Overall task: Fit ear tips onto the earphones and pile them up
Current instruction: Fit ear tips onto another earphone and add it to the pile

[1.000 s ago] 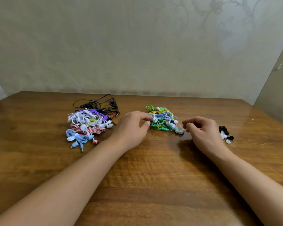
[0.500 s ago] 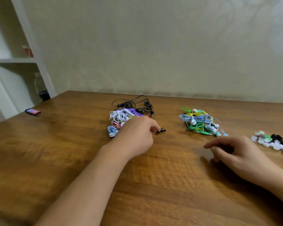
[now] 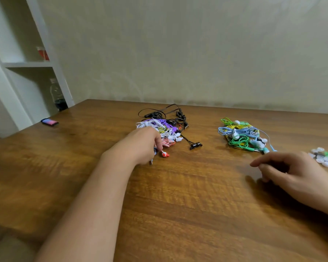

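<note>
Left hand [image 3: 140,146] curled over near edge of mixed-colour earphone pile [image 3: 164,129]; grip unclear. Right hand [image 3: 292,174] loosely curled on brown wooden bench [image 3: 187,205], apparently holding nothing.

Brown wooden table [image 3: 178,214], visible grain, glossy. Far side: plain cream wall [image 3: 178,50], evenly lit. Far left: white shelf unit [image 3: 27,64]; dark bottle [image 3: 57,95] on its lower level, red item above, blurred.

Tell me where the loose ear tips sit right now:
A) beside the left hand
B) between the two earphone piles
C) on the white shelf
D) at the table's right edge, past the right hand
D: the loose ear tips lie at the far right of the table, just beyond the right hand.
</note>
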